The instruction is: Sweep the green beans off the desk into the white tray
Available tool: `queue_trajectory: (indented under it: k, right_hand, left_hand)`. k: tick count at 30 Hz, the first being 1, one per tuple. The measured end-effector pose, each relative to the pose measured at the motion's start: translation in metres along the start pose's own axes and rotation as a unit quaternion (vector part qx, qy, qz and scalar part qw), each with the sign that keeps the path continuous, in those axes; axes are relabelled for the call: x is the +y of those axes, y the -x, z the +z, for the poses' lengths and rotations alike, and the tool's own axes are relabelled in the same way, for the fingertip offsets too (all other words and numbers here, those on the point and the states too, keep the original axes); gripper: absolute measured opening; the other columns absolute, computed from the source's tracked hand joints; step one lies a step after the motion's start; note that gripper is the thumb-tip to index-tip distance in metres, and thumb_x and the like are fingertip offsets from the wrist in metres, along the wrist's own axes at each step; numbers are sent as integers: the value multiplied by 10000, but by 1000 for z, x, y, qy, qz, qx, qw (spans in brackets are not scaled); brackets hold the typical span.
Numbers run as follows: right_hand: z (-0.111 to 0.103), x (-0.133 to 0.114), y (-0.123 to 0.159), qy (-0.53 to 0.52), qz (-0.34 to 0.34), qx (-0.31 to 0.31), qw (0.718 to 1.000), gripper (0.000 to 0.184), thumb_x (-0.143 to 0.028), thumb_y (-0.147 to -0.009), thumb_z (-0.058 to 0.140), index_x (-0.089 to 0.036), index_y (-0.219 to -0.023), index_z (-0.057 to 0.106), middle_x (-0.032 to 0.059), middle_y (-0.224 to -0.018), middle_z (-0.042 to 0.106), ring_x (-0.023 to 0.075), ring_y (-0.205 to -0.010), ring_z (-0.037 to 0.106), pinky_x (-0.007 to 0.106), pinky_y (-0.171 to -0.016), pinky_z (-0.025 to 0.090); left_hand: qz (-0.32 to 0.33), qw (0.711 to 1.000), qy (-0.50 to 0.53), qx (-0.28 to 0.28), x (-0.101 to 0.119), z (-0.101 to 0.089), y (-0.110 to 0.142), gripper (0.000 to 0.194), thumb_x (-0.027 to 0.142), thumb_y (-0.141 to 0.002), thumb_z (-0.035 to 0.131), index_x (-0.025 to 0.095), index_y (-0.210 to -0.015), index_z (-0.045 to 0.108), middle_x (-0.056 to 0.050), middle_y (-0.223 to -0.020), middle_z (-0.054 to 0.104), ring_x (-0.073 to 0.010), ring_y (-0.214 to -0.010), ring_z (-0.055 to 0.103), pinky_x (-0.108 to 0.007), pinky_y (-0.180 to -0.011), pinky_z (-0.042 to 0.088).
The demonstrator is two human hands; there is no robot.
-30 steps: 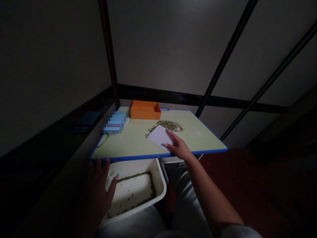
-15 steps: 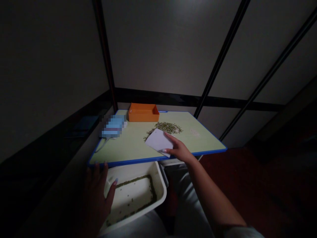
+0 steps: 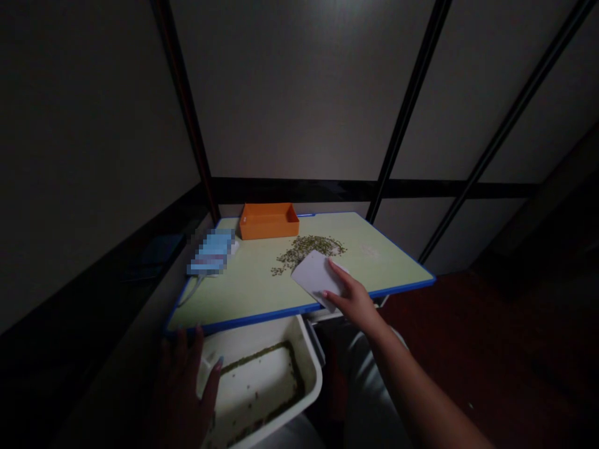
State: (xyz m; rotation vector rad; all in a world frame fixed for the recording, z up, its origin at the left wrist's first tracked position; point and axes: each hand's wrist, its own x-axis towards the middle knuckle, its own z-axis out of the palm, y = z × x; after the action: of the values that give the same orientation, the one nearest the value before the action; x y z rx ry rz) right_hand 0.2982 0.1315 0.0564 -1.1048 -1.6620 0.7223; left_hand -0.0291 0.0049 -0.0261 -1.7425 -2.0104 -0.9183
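My right hand (image 3: 356, 304) pinches a white card (image 3: 314, 276) between thumb and fingers. The card is tilted over the near side of a loose heap of small greenish seeds or pellets (image 3: 321, 244); whether its lower edge touches the tabletop I cannot tell. At the lower left, in shadow, my left hand (image 3: 185, 386) has its fingers spread near the table's front edge, beside and partly over a white plastic bin (image 3: 312, 377). Similar small bits lie along the inner edges of the bin's floor, with a few scattered in its middle.
The pale green table (image 3: 243, 287) has a blue edge. An orange open box (image 3: 269, 230) stands at its back left. Left of that lies a blurred light-blue object (image 3: 213, 252) with a cable (image 3: 191, 291). Dark-framed panels (image 3: 299, 93) rise behind the table.
The card in my right hand has moved right, uncovering more of the heap's near left side. My left hand stays beside the bin. The view has shifted slightly.
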Motion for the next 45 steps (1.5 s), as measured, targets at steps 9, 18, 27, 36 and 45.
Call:
queue_trajectory:
  k: [9,18,27,36,45]
  right_hand:
    - [22,-7,-4,61,-16,-33,997,776,-230,-750,726,-226,-1481,465,127,-1486,525,318,-1344,539,574,-1177,302]
    - [34,-25,-1,-18,-53,54,997,637,-298,-889,579,-176,-1499,441,113,-1528,485,253,-1438,433,451,-1195,342]
    - [81,-76,34,230,-314,-101,916,609,-73,-914,447,-177,-1514,415,175,-1531,454,253,-1310,585,366,-1044,527]
    - [108,-84,39,383,-396,-170,817,399,-220,-1019,438,-171,-1404,530,230,-1534,432,311,-1274,609,449,-1027,546]
    - [124,-87,44,418,-392,-168,802,521,-382,-1020,424,-418,-1520,281,199,-1411,581,354,-1112,702,502,-774,635]
  left_hand:
    - [-16,1000,7,-13,4,-5,0,644,487,-900,333,195,-1473,361,-175,-1573,358,-366,-1525,198,-627,-1200,303]
    - [-8,1000,10,0,2,0,2,647,468,-900,356,226,-1498,300,-150,-1595,327,-359,-1532,175,-620,-1197,315]
    - [33,999,-11,14,-3,3,2,647,444,-909,332,157,-1488,303,-211,-1557,354,-385,-1522,190,-626,-1193,296]
    - [44,999,-4,12,-8,3,3,654,430,-886,374,188,-1488,289,-174,-1575,348,-345,-1533,179,-598,-1209,291]
    - [23,999,24,-10,-12,9,5,696,383,-838,409,220,-1501,274,-126,-1595,348,-360,-1518,219,-628,-1203,284]
